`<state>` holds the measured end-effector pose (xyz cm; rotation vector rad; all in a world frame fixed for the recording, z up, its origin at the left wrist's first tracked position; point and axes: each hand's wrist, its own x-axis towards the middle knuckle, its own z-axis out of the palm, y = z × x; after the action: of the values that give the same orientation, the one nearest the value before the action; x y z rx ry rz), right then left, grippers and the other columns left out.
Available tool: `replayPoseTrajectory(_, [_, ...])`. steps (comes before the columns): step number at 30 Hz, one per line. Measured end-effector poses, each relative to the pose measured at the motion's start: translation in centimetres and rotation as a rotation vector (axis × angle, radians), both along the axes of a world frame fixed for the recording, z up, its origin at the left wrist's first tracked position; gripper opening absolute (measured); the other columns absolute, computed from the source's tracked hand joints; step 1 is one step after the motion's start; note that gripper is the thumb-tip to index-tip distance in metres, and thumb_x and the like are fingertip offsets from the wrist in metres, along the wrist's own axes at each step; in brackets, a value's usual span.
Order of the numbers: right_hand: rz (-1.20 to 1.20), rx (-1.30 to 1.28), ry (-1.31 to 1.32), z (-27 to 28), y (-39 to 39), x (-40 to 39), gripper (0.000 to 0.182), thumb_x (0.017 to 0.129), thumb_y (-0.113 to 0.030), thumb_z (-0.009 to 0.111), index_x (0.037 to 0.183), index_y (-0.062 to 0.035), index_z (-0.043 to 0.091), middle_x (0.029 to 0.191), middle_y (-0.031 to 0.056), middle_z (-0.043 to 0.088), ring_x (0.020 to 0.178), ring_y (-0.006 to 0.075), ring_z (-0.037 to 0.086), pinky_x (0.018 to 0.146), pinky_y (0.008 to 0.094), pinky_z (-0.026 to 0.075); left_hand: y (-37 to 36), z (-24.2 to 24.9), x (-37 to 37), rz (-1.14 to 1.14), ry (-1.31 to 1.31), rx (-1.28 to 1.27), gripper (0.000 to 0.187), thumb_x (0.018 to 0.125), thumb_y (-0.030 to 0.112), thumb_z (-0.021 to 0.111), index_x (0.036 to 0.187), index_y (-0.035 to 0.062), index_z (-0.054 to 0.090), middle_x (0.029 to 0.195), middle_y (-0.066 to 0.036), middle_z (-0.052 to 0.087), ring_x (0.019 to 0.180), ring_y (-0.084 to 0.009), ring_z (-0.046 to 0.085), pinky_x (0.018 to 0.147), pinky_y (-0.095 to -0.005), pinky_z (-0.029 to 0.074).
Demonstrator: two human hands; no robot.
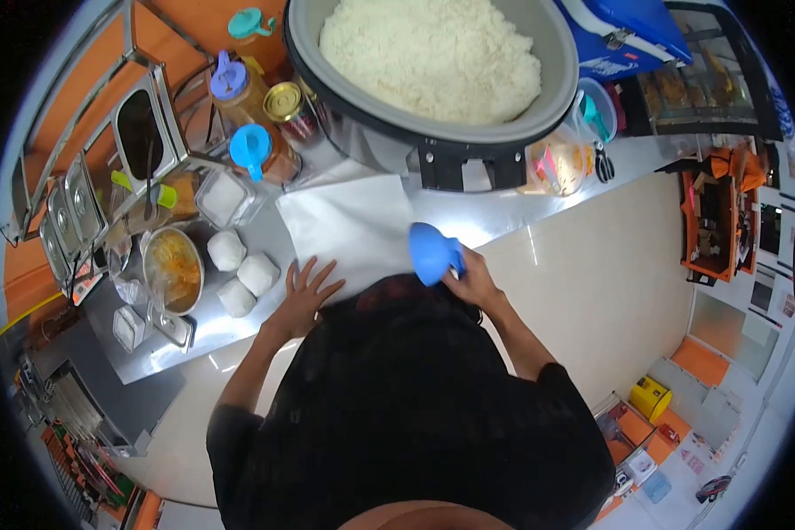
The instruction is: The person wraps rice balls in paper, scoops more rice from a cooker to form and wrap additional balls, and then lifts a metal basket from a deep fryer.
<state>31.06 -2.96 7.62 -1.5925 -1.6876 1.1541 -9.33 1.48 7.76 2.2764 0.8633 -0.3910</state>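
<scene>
A sheet of white wrapping paper (349, 221) lies on the metal counter in front of me. My left hand (307, 299) rests at its lower left edge, fingers spread, holding nothing. A blue plastic cup (431, 253) is in my right hand (475, 281), which grips it by its handle near the right side of the paper. The inside of the cup is hidden. Beyond the paper stands a large cooker pot of white rice (433, 57). Left of my left hand sit three white wrapped packets (258, 275) close together.
A metal bowl of orange-yellow food (175, 269) stands at the left, beside a clear container (228, 196). Blue-lidded (253, 150) and purple-lidded jugs (230, 79) stand near a can (283, 103). Scissors (603, 165) and a blue cool box (632, 40) are on the right.
</scene>
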Motion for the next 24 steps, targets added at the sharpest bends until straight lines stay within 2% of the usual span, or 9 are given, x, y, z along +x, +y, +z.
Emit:
replayPoseTrajectory(2, [0.014, 0.188, 0.193, 2.8, 0.4, 2.3, 0.048, 0.087, -0.013, 0.076, 0.13, -0.0006, 0.061, 0.103, 0.0201, 0.07, 0.093, 0.0337, 0.071, 0.083, 0.0418, 0.056, 2.2, 1.8, 1.0, 0.037, -0.008, -0.029, 0.078, 0.089, 0.012, 0.068, 0.161, 0.0232, 0.04, 0.172, -0.01, 0.024, 0.16, -0.0418, 0.015, 0.126, -0.0696, 0.005])
replayPoseTrajectory(5, [-0.036, 0.538, -0.086, 9.9, 4.2, 7.4, 0.065, 0.086, -0.031, 0.084, 0.136, -0.0006, 0.056, 0.121, 0.0149, 0.067, 0.107, 0.0221, 0.067, 0.094, 0.0363, 0.053, 5.1, 3.1, 2.9, 0.21, -0.286, -0.105, 0.072, 0.088, 0.024, 0.07, 0.155, 0.0161, 0.046, 0.158, -0.016, 0.046, 0.152, -0.0363, 0.035, 0.126, -0.0624, 0.014])
replayPoseTrajectory(7, [-0.282, 0.244, -0.024, 20.6, 10.8, 6.5, 0.056, 0.098, -0.022, 0.072, 0.144, -0.0011, 0.047, 0.128, 0.0116, 0.063, 0.114, 0.0222, 0.064, 0.102, 0.0374, 0.051, 6.8, 0.4, 4.8, 0.159, -0.242, -0.084, 0.071, 0.089, 0.021, 0.069, 0.155, 0.013, 0.045, 0.155, -0.018, 0.049, 0.148, -0.0369, 0.04, 0.125, -0.0591, 0.018])
replayPoseTrajectory(8, [-0.201, 0.505, -0.007, 23.0, 13.5, 6.9, 0.044, 0.103, -0.013, 0.063, 0.143, -0.0024, 0.047, 0.122, 0.0116, 0.066, 0.106, 0.0217, 0.066, 0.098, 0.0383, 0.054, 7.5, -0.4, 5.8, 0.118, -0.191, -0.069, 0.071, 0.089, 0.018, 0.068, 0.155, 0.0099, 0.043, 0.151, -0.021, 0.051, 0.144, -0.0375, 0.046, 0.125, -0.0557, 0.022])
replayPoseTrajectory(11, [-0.309, 0.263, -0.014, 30.6, 21.2, 4.1, 0.041, 0.101, -0.012, 0.064, 0.139, -0.0027, 0.051, 0.109, 0.0109, 0.069, 0.099, 0.0215, 0.068, 0.091, 0.0428, 0.055, 10.0, 3.7, 10.0, 0.227, -0.286, 0.017, 0.059, 0.096, 0.018, 0.066, 0.151, 0.0068, 0.05, 0.154, -0.024, 0.05, 0.142, -0.0435, 0.048, 0.121, -0.0495, 0.035])
replayPoseTrajectory(13, [-0.075, 0.235, -0.333, 31.5, 25.9, 4.2, 0.036, 0.102, -0.02, 0.067, 0.131, -0.0008, 0.059, 0.089, 0.0163, 0.07, 0.063, 0.0172, 0.067, 0.056, 0.0335, 0.051, 11.4, 6.4, 11.8, 0.451, -0.475, 0.09, 0.049, 0.1, 0.022, 0.066, 0.145, 0.0048, 0.058, 0.153, -0.025, 0.052, 0.14, -0.0455, 0.049, 0.116, -0.0497, 0.042])
replayPoseTrajectory(17, [0.23, 0.464, -0.921, 23.2, 36.5, 6.9, 0.034, 0.103, -0.03, 0.064, 0.107, 0.0029, 0.07, 0.098, 0.0291, 0.073, 0.082, 0.0466, 0.071, 0.075, 0.0518, 0.056, 15.0, 12.4, 10.4, 0.662, -0.341, -0.164, 0.043, 0.099, 0.018, 0.067, 0.139, 0.0022, 0.063, 0.132, -0.024, 0.069, 0.128, -0.0444, 0.062, 0.11, -0.0469, 0.047])
replayPoseTrajectory(21, [0.256, 0.353, -1.072, 20.1, 41.7, 3.1, 0.02, 0.092, -0.015, 0.066, 0.099, 0.0023, 0.074, 0.103, 0.0241, 0.074, 0.088, 0.0421, 0.074, 0.081, 0.0497, 0.06, 16.5, 15.3, 9.6, 0.952, -0.726, -0.089, 0.051, 0.1, 0.015, 0.067, 0.148, 0.0009, 0.056, 0.14, -0.023, 0.064, 0.135, -0.0361, 0.058, 0.104, -0.0466, 0.05])
replayPoseTrajectory(24, [0.356, 0.467, -1.093, 18.5, 42.3, 0.7, 0.017, 0.091, -0.009, 0.063, 0.093, 0.004, 0.073, 0.099, 0.0239, 0.073, 0.087, 0.0404, 0.075, 0.079, 0.0483, 0.062, 17.1, 15.7, 12.6, 0.866, -0.754, 0.379, 0.07, 0.097, 0.008, 0.071, 0.159, 0.0008, 0.039, 0.155, -0.023, 0.048, 0.147, -0.0315, 0.046, 0.11, -0.0466, 0.049])
